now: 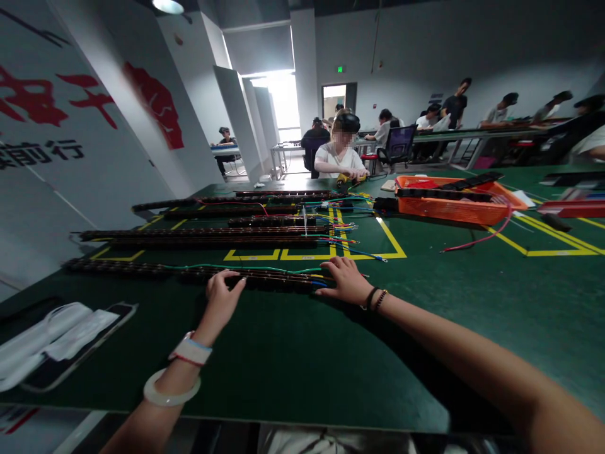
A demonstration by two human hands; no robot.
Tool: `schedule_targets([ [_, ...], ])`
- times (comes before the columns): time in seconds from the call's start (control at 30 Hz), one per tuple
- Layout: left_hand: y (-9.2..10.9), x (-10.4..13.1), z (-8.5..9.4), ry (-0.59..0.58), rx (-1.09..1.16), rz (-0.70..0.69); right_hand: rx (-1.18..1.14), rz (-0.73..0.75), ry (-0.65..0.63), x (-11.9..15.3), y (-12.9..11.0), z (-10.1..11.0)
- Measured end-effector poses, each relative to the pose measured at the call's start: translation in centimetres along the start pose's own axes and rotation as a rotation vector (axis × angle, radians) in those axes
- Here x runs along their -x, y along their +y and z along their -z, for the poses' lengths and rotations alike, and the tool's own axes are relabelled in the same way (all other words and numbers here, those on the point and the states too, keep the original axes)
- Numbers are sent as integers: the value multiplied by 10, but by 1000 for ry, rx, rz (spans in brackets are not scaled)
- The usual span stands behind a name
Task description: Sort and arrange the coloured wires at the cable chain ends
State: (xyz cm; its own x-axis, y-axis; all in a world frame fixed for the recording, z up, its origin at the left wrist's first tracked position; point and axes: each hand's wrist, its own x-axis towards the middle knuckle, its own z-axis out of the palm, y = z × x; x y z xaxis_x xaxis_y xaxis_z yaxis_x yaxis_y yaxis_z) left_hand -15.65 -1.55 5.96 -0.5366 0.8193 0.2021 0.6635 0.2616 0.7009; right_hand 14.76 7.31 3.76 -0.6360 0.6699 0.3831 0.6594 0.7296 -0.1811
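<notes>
A long dark strip (269,275) with a green wire along it lies crosswise on the green table (265,340), nearest to me. My left hand (223,294) rests at its middle, thumb and fingers apart. Over the strip's right end, beside short blue and yellow wires, my right hand (347,281) lies with its fingers spread. Whether either palm presses on the strip is hard to tell. More long strips (203,235) lie behind it, with coloured wires and metal lugs at their right ends.
An orange basket (449,211) with dark parts stands at the back right, a red wire hanging from it. White cloths (51,334) lie on a dark tray at left. Across the table sits a person (338,157) with a yellow tool (344,182). Yellow tape marks the table.
</notes>
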Motion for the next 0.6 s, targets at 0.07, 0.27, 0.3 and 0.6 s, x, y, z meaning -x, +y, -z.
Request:
schedule_targets([
  [0.07,-24,-15,9,-18,-96,172,-9,-5,-5,-10,-7,-4],
  [0.27,-51,-30,9,-94,-183,249,-34,30,-56,-28,-23,-16],
  [0.3,-50,-32,7,-101,-191,242,-32,37,-62,-28,-25,-17],
  [0.6,-33,-58,-11,-118,-247,182,52,-47,-25,-44,-9,-15],
])
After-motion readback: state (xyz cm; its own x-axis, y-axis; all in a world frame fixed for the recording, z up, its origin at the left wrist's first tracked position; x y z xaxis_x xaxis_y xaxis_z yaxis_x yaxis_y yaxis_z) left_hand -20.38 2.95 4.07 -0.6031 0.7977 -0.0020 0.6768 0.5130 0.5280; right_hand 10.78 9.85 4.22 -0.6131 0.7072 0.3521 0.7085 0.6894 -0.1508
